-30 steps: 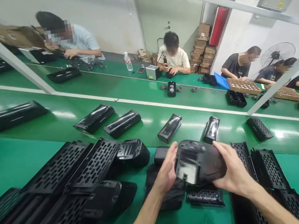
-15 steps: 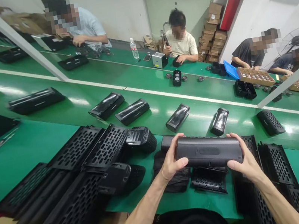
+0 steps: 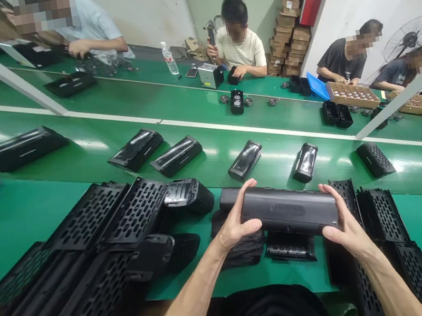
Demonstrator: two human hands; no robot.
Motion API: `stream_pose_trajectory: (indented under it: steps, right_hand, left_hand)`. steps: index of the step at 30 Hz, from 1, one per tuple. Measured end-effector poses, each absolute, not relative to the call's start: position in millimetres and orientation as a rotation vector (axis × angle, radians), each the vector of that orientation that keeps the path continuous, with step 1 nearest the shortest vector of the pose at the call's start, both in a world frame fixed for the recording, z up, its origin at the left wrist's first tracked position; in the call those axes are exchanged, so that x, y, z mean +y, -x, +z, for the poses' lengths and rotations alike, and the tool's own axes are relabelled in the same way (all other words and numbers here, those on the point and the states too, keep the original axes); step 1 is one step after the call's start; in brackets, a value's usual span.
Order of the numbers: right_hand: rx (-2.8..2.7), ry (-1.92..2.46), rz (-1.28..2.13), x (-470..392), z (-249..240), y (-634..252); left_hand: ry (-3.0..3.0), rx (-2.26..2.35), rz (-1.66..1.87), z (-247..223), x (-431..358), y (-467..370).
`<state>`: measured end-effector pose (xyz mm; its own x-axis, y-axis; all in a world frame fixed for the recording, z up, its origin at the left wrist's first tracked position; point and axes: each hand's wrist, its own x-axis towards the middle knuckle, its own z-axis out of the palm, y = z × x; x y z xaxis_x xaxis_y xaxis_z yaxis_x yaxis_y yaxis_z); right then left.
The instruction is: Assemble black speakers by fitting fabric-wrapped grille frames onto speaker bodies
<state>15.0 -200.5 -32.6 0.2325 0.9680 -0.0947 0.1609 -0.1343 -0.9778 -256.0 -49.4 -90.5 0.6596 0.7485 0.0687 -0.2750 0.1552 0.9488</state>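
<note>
A long black plastic speaker housing (image 3: 289, 210) is held level above the green table, its smooth face with a faint oval recess turned up towards me. My left hand (image 3: 238, 223) grips its left end, thumb in front and fingers behind. Around the right end my right hand (image 3: 343, 222) is closed in the same way. Under the housing lie a stack of thin black pieces (image 3: 246, 254) and a slotted black panel (image 3: 290, 248). Another dark piece (image 3: 228, 196) shows partly behind my left hand.
Stacked perforated black grilles (image 3: 87, 215) lie left, with more grilles (image 3: 384, 216) right. Beside the left stack sit black end pieces (image 3: 182, 192). Beyond, several black housings (image 3: 245, 160) rest on the green conveyor (image 3: 205, 121). Co-workers sit across it; a slanted white post (image 3: 0, 68) rises left.
My view has shifted a little, so the left grilles and conveyor housings appear further left. Both hands keep their hold on the speaker housing, which has barely moved in view.
</note>
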Motion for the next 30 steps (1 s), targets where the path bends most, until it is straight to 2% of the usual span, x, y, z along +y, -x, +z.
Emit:
stream_pose_trajectory:
  steps: [6, 15, 23, 30]
  right_hand:
    - [-1.075, 1.504, 0.886, -202, -33, 0]
    - [-1.102, 1.549, 0.857, -204, -38, -2]
    - [-0.972, 1.528, 0.979, -202, -59, -8]
    - [-1.102, 1.645, 0.690, -210, -38, 15]
  left_hand:
    - [-1.194, 0.462, 0.864, -85, -49, 253]
    - [-1.256, 0.570, 0.960, -85, -54, 252]
    - [-1.307, 0.562, 0.741, -94, -48, 255]
    - [-1.368, 0.548, 0.938, -74, -52, 256]
